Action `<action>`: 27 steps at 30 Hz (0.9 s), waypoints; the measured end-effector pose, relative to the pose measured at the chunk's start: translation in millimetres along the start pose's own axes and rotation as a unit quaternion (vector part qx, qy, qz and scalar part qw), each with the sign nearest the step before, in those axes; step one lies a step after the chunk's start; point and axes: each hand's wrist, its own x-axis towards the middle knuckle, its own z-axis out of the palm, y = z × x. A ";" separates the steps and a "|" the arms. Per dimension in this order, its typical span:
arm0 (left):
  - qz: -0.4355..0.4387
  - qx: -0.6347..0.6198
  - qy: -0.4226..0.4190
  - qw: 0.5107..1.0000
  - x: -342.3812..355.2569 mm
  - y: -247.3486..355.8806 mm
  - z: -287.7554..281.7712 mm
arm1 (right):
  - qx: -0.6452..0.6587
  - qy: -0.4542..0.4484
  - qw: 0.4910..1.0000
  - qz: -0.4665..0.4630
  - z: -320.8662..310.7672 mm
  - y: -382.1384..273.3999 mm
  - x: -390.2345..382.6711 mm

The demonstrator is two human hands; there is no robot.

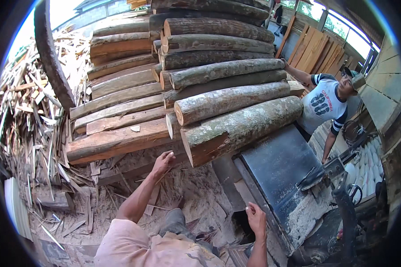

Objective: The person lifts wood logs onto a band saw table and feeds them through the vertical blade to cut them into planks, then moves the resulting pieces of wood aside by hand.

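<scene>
My left hand (163, 165) is held out over the dusty ground with its fingers loosely bent and apart, holding nothing. Just beyond it lies the cut end of a thick barked log (245, 127), a small gap away. The log is the lowest on the near side of the stack, and its right end meets the far edge of a dark metal saw table (280, 162). My right hand (256, 221) hovers by the table's near left edge, its fingers apart and bent, with nothing in them. Whether it touches the edge I cannot tell.
Several logs (223, 66) are piled behind, with squared timbers (120, 135) to their left. A co-worker (321, 104) stands at the right beyond the table, one hand by the logs. Sawdust (303, 218) and machine parts (334, 171) cover the table's right. Scrap wood (31, 107) heaps left.
</scene>
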 end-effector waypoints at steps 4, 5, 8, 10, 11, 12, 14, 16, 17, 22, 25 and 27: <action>0.101 -0.031 0.037 0.994 106.0 91.0 -8.7 | -0.069 -0.138 0.986 0.054 43.3 10.9 29.1; 0.124 -0.049 0.053 0.990 136.0 115.4 -4.0 | -0.078 -0.178 0.979 0.068 53.7 16.8 27.9; 0.171 -0.076 0.040 0.982 185.8 175.3 2.4 | -0.009 -0.211 0.970 0.121 90.5 52.2 21.2; 0.195 -0.102 -0.011 0.975 190.1 200.2 12.2 | -0.049 -0.226 0.961 0.148 88.6 69.4 22.1; 0.188 -0.123 -0.035 0.974 193.8 208.4 24.7 | -0.071 -0.207 0.963 0.158 89.6 98.5 21.3; 0.237 -0.112 -0.116 0.958 185.5 208.9 49.3 | -0.118 -0.181 0.960 0.176 72.2 121.4 15.9; 0.278 -0.107 -0.205 0.932 149.3 214.6 95.0 | -0.120 -0.088 0.961 0.231 21.8 153.5 2.3; 0.271 -0.110 -0.242 0.925 84.5 223.3 161.2 | -0.169 0.013 0.950 0.263 -55.3 191.2 -18.5; 0.297 -0.101 -0.264 0.912 63.5 223.0 176.6 | -0.154 0.122 0.940 0.277 -90.7 208.1 -19.9; 0.385 -0.089 -0.364 0.843 -63.0 224.6 249.1 | -0.275 0.383 0.795 0.383 -280.5 291.1 -13.8; 0.459 -0.051 -0.331 0.823 -135.6 248.1 288.6 | -0.287 0.438 0.764 0.378 -372.4 323.5 -14.0; 0.503 -0.045 -0.276 0.818 -186.6 274.3 325.9 | -0.270 0.445 0.772 0.366 -425.9 351.0 -38.1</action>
